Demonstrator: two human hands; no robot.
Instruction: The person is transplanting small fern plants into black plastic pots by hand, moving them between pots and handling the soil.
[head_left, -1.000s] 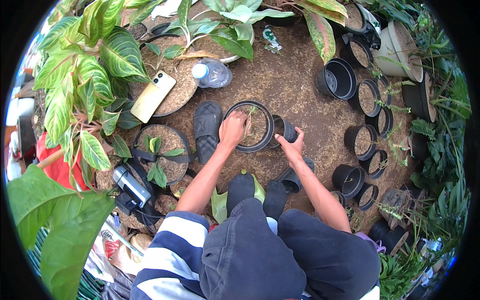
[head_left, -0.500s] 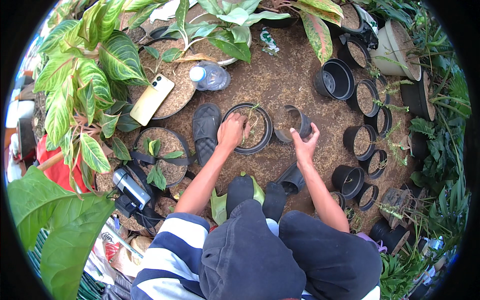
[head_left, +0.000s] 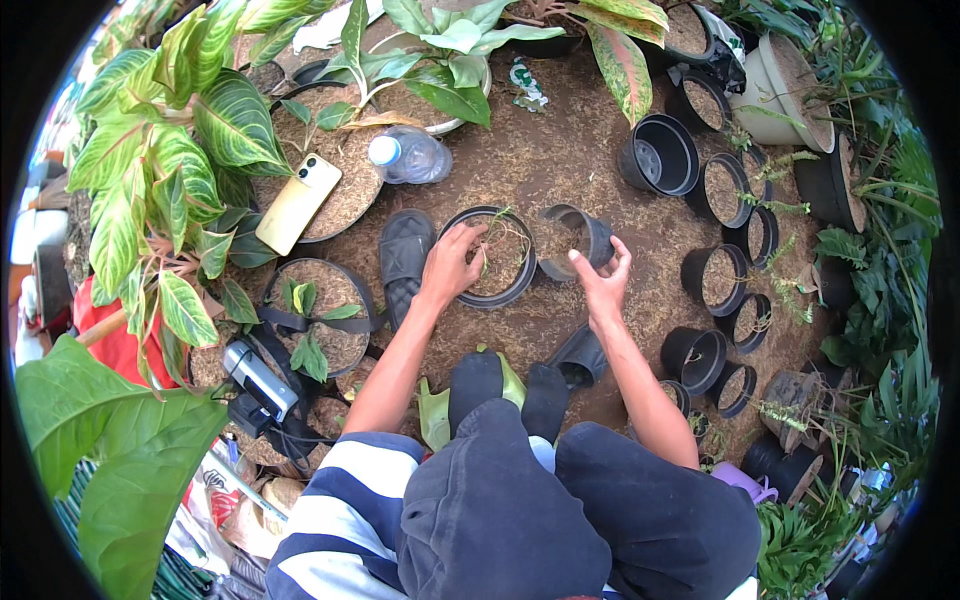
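My left hand (head_left: 452, 266) reaches over the near-left rim of a round black pot (head_left: 530, 278). Its fingers are curled down at thin, straggly plant stems (head_left: 508, 238) inside; whatever lies between the fingertips is too small to make out. Just right of that pot, my right hand (head_left: 604, 284) grips a small black plastic pot (head_left: 598, 238) by its near-right side, thumb against one face and fingers round the other. This small pot is tilted, its wall smeared with soil, and it sits very near the larger pot's rim.
A black slide sandal (head_left: 406, 262) lies left of the round pot. Beyond are a clear plastic bottle (head_left: 415, 156) and a phone (head_left: 300, 204) on a soil-filled pot. Several small black pots (head_left: 716, 276) line the right. An overturned black pot (head_left: 582, 356) lies by my feet.
The whole view has shifted slightly. My left hand has drawn a little toward the pot's left rim, and its fingers have loosened somewhat. My right hand keeps hold of the small pot.
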